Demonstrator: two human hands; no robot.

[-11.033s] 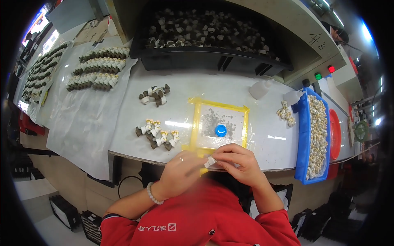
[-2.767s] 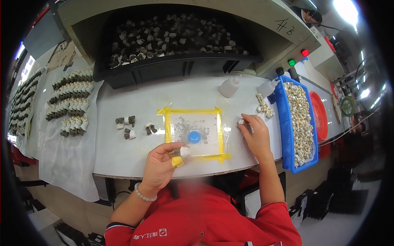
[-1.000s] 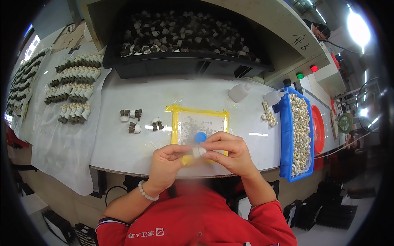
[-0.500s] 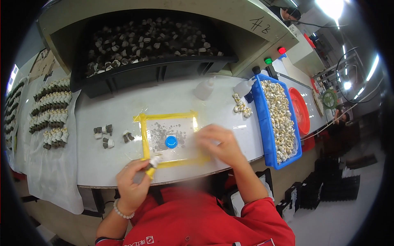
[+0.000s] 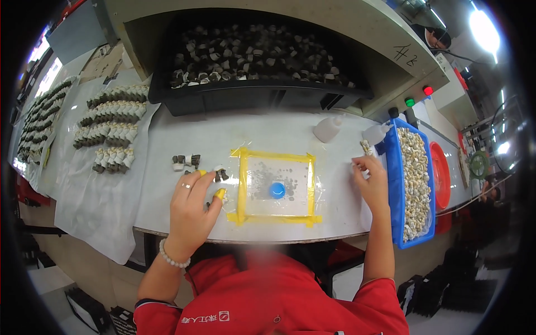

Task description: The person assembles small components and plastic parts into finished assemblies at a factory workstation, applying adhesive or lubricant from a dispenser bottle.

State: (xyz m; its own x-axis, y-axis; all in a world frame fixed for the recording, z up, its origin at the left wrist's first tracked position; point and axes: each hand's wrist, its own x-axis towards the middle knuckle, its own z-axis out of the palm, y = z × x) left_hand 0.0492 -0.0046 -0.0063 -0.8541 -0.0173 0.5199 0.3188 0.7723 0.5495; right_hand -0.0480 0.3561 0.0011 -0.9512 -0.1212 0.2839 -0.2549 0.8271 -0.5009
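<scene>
My left hand (image 5: 192,209), with yellow finger covers on thumb and index finger, reaches over the table with those fingers spread apart. Close to its fingertips lies a small dark-and-white figurine part (image 5: 221,175); more of these parts (image 5: 186,162) lie just beyond. A small piece shows partly under the palm. On the right, my right hand (image 5: 372,181) bends its fingers down to the tabletop, thumb and index close together. What sits at those fingertips is too small to make out. Small cream-and-yellow pieces (image 5: 365,147) lie just past it, partly hidden by the hand.
A blue round cap (image 5: 277,190) sits inside a yellow-taped square (image 5: 243,192). Two white squeeze bottles (image 5: 328,129) stand behind. A blue tray (image 5: 395,184) of cream pieces is at right, a black bin (image 5: 234,100) of parts at back, and rows of figurines (image 5: 114,134) at left.
My left hand has moved forward to the dark-and-white parts, and its fingers have spread from the figurine piece. My right hand has moved right to the cream pieces. The view has shifted.
</scene>
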